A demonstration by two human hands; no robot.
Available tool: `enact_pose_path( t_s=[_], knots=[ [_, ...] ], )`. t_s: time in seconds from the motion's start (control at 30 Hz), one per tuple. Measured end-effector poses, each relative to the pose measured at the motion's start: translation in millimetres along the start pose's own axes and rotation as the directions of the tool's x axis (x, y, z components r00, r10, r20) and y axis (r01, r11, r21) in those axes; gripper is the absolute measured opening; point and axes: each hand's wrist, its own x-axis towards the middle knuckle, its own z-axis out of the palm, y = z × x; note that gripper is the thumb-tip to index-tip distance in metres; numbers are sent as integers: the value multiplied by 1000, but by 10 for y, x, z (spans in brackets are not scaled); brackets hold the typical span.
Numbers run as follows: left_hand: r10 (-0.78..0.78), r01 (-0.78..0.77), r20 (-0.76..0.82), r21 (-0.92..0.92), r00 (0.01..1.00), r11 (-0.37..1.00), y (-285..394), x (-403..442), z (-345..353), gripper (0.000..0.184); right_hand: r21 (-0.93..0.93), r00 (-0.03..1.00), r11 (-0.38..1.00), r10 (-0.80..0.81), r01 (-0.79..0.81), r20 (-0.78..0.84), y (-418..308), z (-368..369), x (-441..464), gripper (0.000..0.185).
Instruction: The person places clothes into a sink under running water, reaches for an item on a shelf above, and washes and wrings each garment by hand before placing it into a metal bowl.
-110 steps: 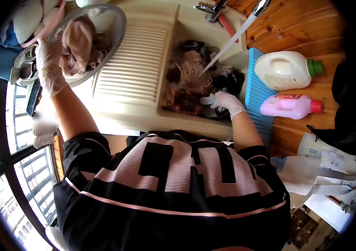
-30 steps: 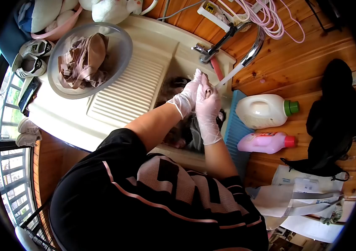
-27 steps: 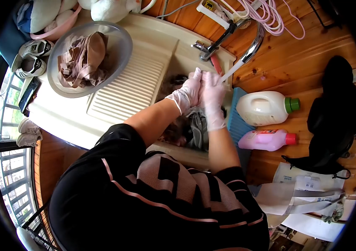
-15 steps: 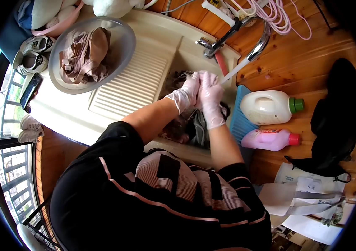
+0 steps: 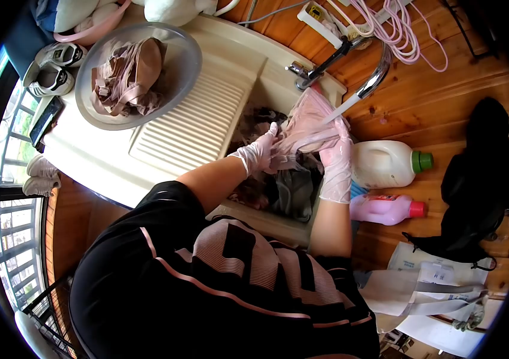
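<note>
A pink cloth [image 5: 307,121] is spread between my two gloved hands over the sink [image 5: 248,218]. My left hand [image 5: 260,152] grips its near left edge. At its right edge, under the running tap [image 5: 377,81], my right hand [image 5: 336,152] is closed on it. Water from the tap falls onto the cloth beside my right hand. Below lie wet dark and brown clothes [image 5: 293,194], partly hidden by the hands. On the ribbed washboard's [image 5: 191,122] left side, a clear basin [image 5: 185,75] holds mauve garments [image 5: 132,78].
Right of the sink are a white bottle [image 5: 383,163] with a green cap and a pink bottle [image 5: 383,209] with a red cap. Shoes [image 5: 51,78] and a phone [image 5: 45,122] sit at the far left. A pink hose [image 5: 401,36] hangs on the wall.
My hands were pressed together over the sink. They have moved apart, the right one to the right, and the pink cloth is now opened out between them under the water.
</note>
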Motion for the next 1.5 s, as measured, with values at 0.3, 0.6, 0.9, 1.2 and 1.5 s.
enact_pose_path(
  t_s=[0.3,0.6,0.9,1.2,1.5],
  knots=[
    [376,-280,418,-274,827,920,308,-355,645,79,-169,989,975,-141,148,51,187,-198,-301,32],
    [551,-550,285,-93,784,830,254,-223,950,30,-811,763,-446,-345,379,547,307,312,-533,48],
    [485,-433,344,-219,804,874,256,-61,845,32,-633,957,732,-90,251,275,329,43,-365,79],
    [501,-183,430,-594,751,784,277,78,946,36,-746,934,562,-217,357,284,385,311,-583,81],
    [419,-370,327,-204,847,906,386,-448,919,36,-515,988,852,-11,90,154,368,236,-592,38]
  ],
)
